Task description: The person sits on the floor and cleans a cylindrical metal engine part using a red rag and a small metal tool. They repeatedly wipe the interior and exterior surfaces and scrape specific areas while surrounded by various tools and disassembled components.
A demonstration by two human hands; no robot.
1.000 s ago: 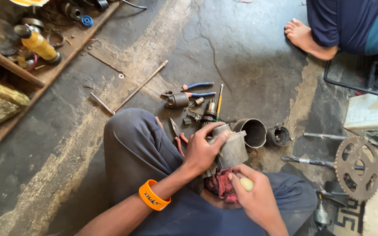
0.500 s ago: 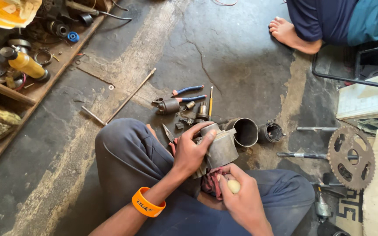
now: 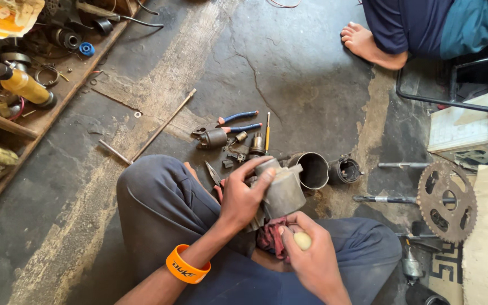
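Note:
I sit cross-legged on a concrete floor. My left hand (image 3: 245,196), with an orange wristband on its wrist, grips a grey cylindrical motor housing (image 3: 283,192) held over my lap. My right hand (image 3: 312,257) is closed around a tool with a pale rounded handle (image 3: 302,240), just below the housing. A red rag (image 3: 269,237) lies under the housing between my hands. The tool's working end is hidden behind the housing and the rag.
On the floor ahead lie blue-handled pliers (image 3: 238,117), a screwdriver (image 3: 267,131), small motor parts (image 3: 213,137), a hollow metal cylinder (image 3: 312,168) and a long rod (image 3: 162,125). A rusty sprocket (image 3: 446,200) is at right. Another person's bare foot (image 3: 368,45) rests at the top right. A cluttered wooden board (image 3: 40,85) lies left.
The view has shifted slightly, so everything sits a little lower and left. My hands stay on the housing and the tool, with small adjustments of the grip.

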